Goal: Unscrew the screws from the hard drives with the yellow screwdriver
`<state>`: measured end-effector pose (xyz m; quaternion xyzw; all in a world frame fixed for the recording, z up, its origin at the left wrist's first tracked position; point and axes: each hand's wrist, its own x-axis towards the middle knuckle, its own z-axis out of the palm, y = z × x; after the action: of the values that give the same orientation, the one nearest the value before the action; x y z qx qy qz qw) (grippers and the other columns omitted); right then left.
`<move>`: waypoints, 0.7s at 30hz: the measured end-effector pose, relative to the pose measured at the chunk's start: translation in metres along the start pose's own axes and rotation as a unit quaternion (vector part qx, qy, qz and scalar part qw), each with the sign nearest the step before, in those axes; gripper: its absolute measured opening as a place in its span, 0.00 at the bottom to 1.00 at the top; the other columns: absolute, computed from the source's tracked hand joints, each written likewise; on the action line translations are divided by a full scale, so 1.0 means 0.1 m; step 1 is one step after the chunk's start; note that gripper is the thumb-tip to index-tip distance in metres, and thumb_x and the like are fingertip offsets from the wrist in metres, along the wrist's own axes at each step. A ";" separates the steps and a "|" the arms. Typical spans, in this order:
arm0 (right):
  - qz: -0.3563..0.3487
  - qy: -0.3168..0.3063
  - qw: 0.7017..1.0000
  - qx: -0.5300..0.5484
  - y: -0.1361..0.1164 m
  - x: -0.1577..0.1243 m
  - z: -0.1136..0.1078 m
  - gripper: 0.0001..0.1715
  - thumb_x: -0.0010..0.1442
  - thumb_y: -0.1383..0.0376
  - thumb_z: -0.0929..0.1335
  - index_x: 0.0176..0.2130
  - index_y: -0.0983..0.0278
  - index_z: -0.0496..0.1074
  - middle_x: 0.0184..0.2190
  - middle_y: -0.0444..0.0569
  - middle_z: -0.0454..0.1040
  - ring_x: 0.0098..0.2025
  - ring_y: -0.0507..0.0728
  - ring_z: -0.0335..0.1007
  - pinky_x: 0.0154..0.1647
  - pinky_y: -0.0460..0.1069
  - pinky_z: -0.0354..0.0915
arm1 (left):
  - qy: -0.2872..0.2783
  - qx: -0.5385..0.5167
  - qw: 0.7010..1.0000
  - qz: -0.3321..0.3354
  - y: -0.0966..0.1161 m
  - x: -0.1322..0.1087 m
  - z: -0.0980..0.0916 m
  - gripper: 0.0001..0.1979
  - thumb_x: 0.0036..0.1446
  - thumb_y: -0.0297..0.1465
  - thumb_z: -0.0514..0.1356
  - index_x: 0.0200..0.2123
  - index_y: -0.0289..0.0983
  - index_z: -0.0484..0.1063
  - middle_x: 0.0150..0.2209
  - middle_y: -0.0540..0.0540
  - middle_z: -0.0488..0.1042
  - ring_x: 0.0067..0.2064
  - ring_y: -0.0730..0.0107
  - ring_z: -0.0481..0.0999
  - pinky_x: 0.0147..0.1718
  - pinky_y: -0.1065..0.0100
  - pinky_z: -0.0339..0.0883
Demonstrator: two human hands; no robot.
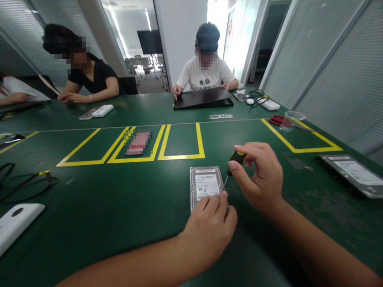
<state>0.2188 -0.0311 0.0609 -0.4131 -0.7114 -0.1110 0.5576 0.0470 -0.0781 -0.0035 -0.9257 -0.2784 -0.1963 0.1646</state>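
Observation:
A silver hard drive (pixel 206 183) with a white label lies on the green table in front of me. My left hand (pixel 211 229) is closed on its near right corner, covering that end. Above its right edge, my right hand (pixel 259 174) grips a short screwdriver (pixel 236 159) with a black and yellow handle between thumb and fingers. The screwdriver is tilted, and its thin shaft runs down to the drive's right edge, by my left fingertips. Whether the tip sits in a screw is too small to tell.
To the right are another drive-like unit (pixel 359 174), small metal pieces (pixel 308 168), red-handled scissors (pixel 277 120) and a clear cup (pixel 294 117). A white power bank (pixel 14 227) and black cable (pixel 22 191) lie left. Across the table, a person holds a black panel (pixel 205 98).

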 end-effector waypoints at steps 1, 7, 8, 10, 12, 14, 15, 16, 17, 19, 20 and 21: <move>-0.001 0.002 1.000 -0.007 0.00 0.01 0.00 0.15 0.61 0.66 0.71 0.49 0.62 0.73 0.38 0.49 0.74 0.38 0.54 0.70 0.33 0.50 0.65 | 0.000 0.000 1.000 0.000 0.00 0.00 0.00 0.12 0.69 0.31 0.54 0.49 0.33 0.74 0.56 0.33 0.74 0.50 0.54 0.76 0.42 0.58 0.71; 0.020 -0.001 1.000 0.009 0.01 -0.01 0.00 0.16 0.61 0.70 0.68 0.50 0.62 0.73 0.41 0.49 0.78 0.38 0.54 0.72 0.34 0.50 0.66 | 0.002 -0.003 1.000 0.002 -0.01 0.01 0.00 0.12 0.69 0.31 0.53 0.48 0.33 0.74 0.56 0.32 0.74 0.49 0.54 0.76 0.42 0.58 0.72; 0.024 -0.001 1.000 0.015 0.01 -0.02 0.00 0.17 0.62 0.70 0.67 0.50 0.62 0.72 0.43 0.49 0.78 0.38 0.55 0.72 0.35 0.51 0.66 | 0.002 -0.004 1.000 0.003 -0.01 0.01 0.00 0.12 0.69 0.31 0.53 0.49 0.33 0.74 0.56 0.32 0.74 0.49 0.54 0.76 0.42 0.58 0.72; 0.027 -0.004 0.999 0.017 0.02 -0.02 -0.01 0.17 0.62 0.70 0.66 0.51 0.61 0.72 0.45 0.49 0.78 0.39 0.55 0.72 0.36 0.52 0.67 | 0.001 -0.003 1.000 0.004 -0.01 0.01 0.01 0.13 0.69 0.31 0.53 0.49 0.34 0.74 0.56 0.32 0.74 0.50 0.54 0.76 0.42 0.58 0.71; 0.018 -0.002 1.000 0.003 0.02 -0.01 -0.01 0.16 0.62 0.67 0.69 0.51 0.60 0.73 0.45 0.50 0.77 0.41 0.57 0.72 0.37 0.52 0.67 | -0.002 -0.003 1.000 0.004 -0.01 0.00 0.01 0.13 0.70 0.31 0.52 0.49 0.34 0.73 0.56 0.32 0.74 0.50 0.54 0.76 0.42 0.58 0.71; 0.008 0.008 1.000 -0.015 0.02 0.00 -0.01 0.15 0.61 0.64 0.71 0.49 0.60 0.73 0.42 0.50 0.75 0.42 0.58 0.72 0.38 0.53 0.68 | -0.004 -0.001 1.000 0.003 0.00 -0.01 0.01 0.13 0.70 0.31 0.52 0.50 0.34 0.73 0.57 0.32 0.73 0.51 0.54 0.75 0.43 0.58 0.71; 0.007 0.011 1.000 -0.022 0.02 0.01 -0.01 0.15 0.60 0.64 0.72 0.48 0.60 0.74 0.40 0.50 0.75 0.42 0.58 0.72 0.39 0.54 0.68 | -0.004 -0.001 1.000 0.002 0.00 -0.01 0.01 0.13 0.69 0.31 0.53 0.50 0.34 0.73 0.57 0.32 0.73 0.51 0.54 0.75 0.43 0.58 0.71; 0.007 0.013 1.000 -0.027 0.02 0.02 0.00 0.14 0.60 0.64 0.72 0.47 0.60 0.74 0.39 0.49 0.74 0.41 0.57 0.72 0.40 0.54 0.68 | -0.003 0.000 1.000 0.003 0.00 -0.01 0.00 0.13 0.69 0.31 0.53 0.50 0.34 0.73 0.57 0.32 0.73 0.51 0.54 0.75 0.43 0.58 0.71; 0.009 0.012 0.999 -0.029 0.02 0.02 0.00 0.14 0.60 0.64 0.72 0.47 0.60 0.74 0.38 0.49 0.74 0.41 0.57 0.72 0.41 0.54 0.68 | -0.001 0.000 1.000 0.004 0.00 -0.01 0.00 0.13 0.69 0.31 0.53 0.50 0.34 0.74 0.56 0.32 0.74 0.51 0.54 0.75 0.43 0.58 0.71; 0.010 0.007 1.000 -0.023 0.01 0.02 0.00 0.13 0.61 0.67 0.70 0.48 0.60 0.74 0.39 0.49 0.76 0.40 0.57 0.72 0.42 0.55 0.69 | -0.001 0.001 1.000 0.004 0.00 0.00 0.00 0.13 0.69 0.31 0.53 0.50 0.34 0.74 0.56 0.32 0.74 0.51 0.54 0.75 0.43 0.58 0.71; 0.013 0.005 1.000 -0.018 0.01 0.01 0.00 0.15 0.62 0.68 0.69 0.49 0.59 0.74 0.40 0.49 0.78 0.41 0.57 0.72 0.42 0.55 0.69 | 0.000 0.001 1.000 0.003 0.00 0.00 0.00 0.13 0.69 0.31 0.52 0.50 0.34 0.74 0.56 0.32 0.74 0.51 0.54 0.76 0.43 0.58 0.71; 0.017 0.002 1.000 -0.010 0.01 0.00 0.00 0.16 0.62 0.68 0.68 0.50 0.59 0.73 0.42 0.48 0.78 0.41 0.57 0.73 0.42 0.55 0.69 | 0.000 0.001 1.000 0.002 -0.01 0.00 0.00 0.13 0.69 0.31 0.53 0.50 0.34 0.74 0.56 0.32 0.74 0.51 0.54 0.76 0.43 0.58 0.71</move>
<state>0.2195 -0.0308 0.0611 -0.4308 -0.7017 -0.1095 0.5569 0.0467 -0.0777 -0.0032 -0.9260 -0.2764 -0.1959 0.1665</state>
